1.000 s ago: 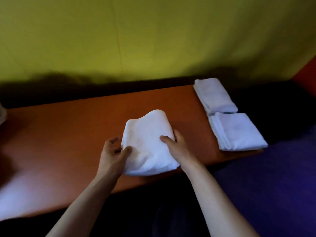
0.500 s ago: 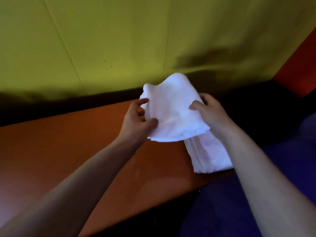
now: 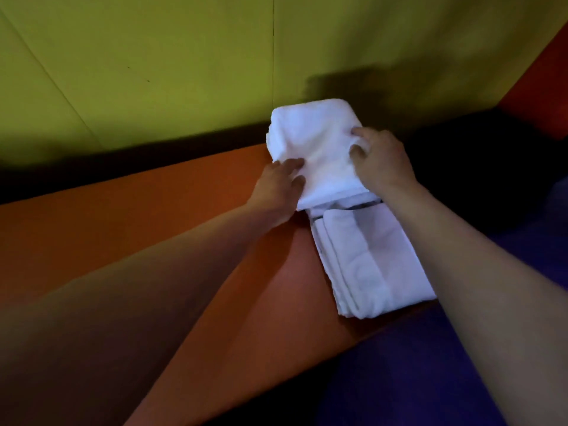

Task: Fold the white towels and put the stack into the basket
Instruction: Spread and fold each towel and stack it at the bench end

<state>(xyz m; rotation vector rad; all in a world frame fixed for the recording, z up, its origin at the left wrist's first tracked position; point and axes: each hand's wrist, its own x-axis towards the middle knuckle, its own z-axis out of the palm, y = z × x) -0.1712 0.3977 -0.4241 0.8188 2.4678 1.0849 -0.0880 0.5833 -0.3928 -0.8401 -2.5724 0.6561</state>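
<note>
Both hands, the left hand and the right hand, pinch the folded towel's side edges, keeping its folds squared as it lowers onto the far towel at the desk's back edge. The near stack lies just beside it. No basket shows.

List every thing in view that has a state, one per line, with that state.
Folded white towel under the hands: folded, lying on the far pile, gripped at both sides.
Near stack of folded white towels: folded, lying flat at the orange table's edge, untouched.
Left hand: pinches the top towel's left edge.
Right hand: fingers curled on the top towel's right side.
Orange table: bears both towel piles.
</note>
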